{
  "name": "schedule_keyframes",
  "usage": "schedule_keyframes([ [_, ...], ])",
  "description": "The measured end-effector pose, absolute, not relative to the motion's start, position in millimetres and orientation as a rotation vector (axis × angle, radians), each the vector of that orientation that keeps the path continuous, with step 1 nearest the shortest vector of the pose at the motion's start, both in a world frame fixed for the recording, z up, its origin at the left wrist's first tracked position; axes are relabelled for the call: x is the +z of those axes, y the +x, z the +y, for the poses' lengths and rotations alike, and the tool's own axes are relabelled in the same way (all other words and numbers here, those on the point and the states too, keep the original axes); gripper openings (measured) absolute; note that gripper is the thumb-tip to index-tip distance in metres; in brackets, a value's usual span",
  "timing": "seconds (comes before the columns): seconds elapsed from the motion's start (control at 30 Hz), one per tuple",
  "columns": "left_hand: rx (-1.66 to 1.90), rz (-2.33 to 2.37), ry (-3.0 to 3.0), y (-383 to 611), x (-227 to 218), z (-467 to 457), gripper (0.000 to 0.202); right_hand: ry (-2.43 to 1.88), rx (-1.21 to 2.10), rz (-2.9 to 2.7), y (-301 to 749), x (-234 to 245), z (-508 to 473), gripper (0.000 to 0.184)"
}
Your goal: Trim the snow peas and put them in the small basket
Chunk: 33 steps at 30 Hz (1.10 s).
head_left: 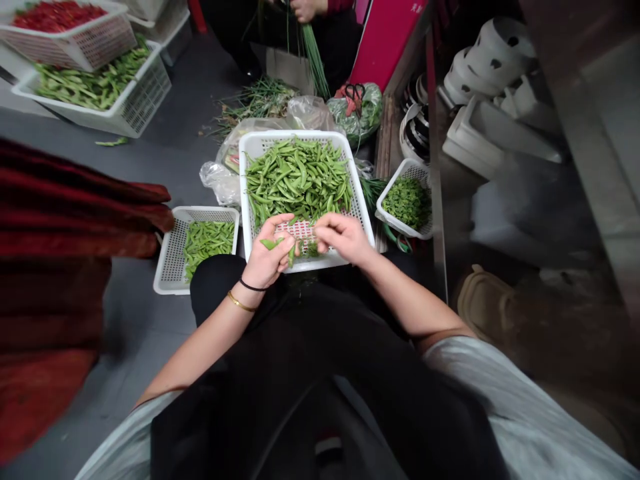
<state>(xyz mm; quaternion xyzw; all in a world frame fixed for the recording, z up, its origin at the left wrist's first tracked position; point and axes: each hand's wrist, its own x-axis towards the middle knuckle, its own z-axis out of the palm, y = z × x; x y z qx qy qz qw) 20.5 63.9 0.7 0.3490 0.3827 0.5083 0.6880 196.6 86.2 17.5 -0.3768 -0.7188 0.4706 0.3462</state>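
Note:
My left hand [267, 257] is closed around a few green pea pods [273, 244], which stick out between the fingers. A dark band and a gold bangle circle that wrist. Thumb and fingertips of my right hand [346, 238] are pinched together; whatever they hold is too small to make out. Both hands are over the near end of a white plastic basket [243, 193], a short gap between them. Heaped pea pods [300, 177] fill its far part, while its slotted bottom and small green bits show near my hands.
On the floor at left sits a smaller basket [165, 267] of pods. A basket of leafy greens [407, 203] stands at right. Scissors [354, 92] rest on a bagged vegetable beyond. Another person's hand [306, 9] holds long green stalks. Stacked baskets [145, 93] stand far left.

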Motion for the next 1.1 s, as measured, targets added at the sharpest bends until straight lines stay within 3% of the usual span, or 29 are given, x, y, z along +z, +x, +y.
schedule_keyframes([
  [0.13, 1.036, 0.751, 0.786, 13.5, 4.5, 61.8, 0.06, -1.131, 1.086, -1.723, 215.1, 24.2, 99.7, 0.026],
  [0.37, 0.906, 0.719, 0.772, 9.9, -2.7, 71.1, 0.075, -0.829, 0.524, -2.536, 199.0, 25.6, 93.8, 0.025],
  [0.43, 0.829, 0.765, 0.914, 5.6, 0.5, 76.2, 0.063, -0.782, 0.49, -2.584, 195.9, 26.3, 94.4, 0.027],
  [0.57, 0.757, 0.983, 1.406, -2.1, 18.2, 81.7, 0.016, -0.785, 0.654, -2.477, 193.6, 24.6, 96.3, 0.027],
  [0.73, 1.0, 1.116, 1.477, 0.8, 27.0, 72.2, 0.008, -0.964, 1.348, -1.67, 175.5, -0.8, 86.8, 0.025],
  [0.83, 1.33, 1.224, 1.174, -1.7, 18.6, 72.1, 0.01, -1.038, 1.523, -1.393, 167.7, -23.6, 82.0, 0.029],
  [1.0, 1.473, 0.952, 0.611, -29.3, 8.4, 92.0, 0.015, -1.321, 1.178, -2.165, 187.3, -40.4, 102.5, 0.014],
  [1.1, 1.296, 0.794, 0.497, -38.6, 4.4, 96.8, 0.008, -1.618, 0.824, -2.68, 205.5, -45.0, 132.0, 0.031],
])
